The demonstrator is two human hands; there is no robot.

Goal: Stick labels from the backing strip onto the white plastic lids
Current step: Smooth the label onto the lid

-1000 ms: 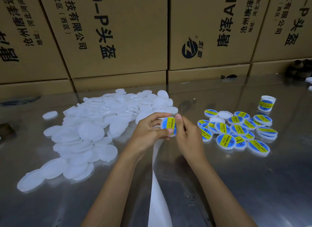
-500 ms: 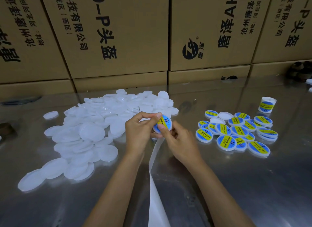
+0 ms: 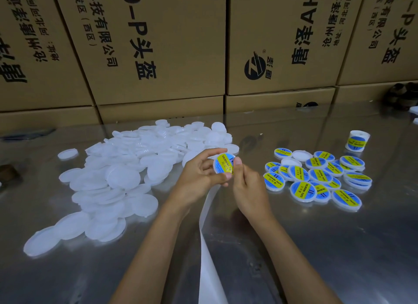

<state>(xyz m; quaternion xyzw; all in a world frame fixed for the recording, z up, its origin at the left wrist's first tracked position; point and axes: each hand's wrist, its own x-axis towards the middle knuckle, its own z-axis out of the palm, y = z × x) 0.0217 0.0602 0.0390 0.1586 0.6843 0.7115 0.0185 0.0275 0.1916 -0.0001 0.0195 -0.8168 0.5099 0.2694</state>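
Turned since 0.5 s ago: labelled lid (image 3: 224, 163) now face-up toward the camera, yellow band with "SOLDERING PASTE" readable, where before it sat tilted between the fingers. Held above the counter (image 3: 316, 247) by both hands. Left hand (image 3: 199, 174) pinching the lid, fingers curled over the top edge and thumb under the bottom edge. Right hand (image 3: 248, 188) pressing a fingertip against the lid's right rim, other fingers loosely curled; grip pinching the lid from that side. Backing strip (image 3: 209, 247) hanging white from beneath the hands toward the bottom edge, lying along the counter. Pile of plain white lids (image 3: 126, 174) spread to the left, overlapping, 1 stray lid (image 3: 67, 154) apart at far left. Finished labelled lids (image 3: 321, 177) clustered to the right, blue and yellow, a couple of bare white ones among them. Label roll (image 3: 357, 142) standing upright beyond that cluster. Cardboard boxes (image 3: 158, 43) stacked along the back.
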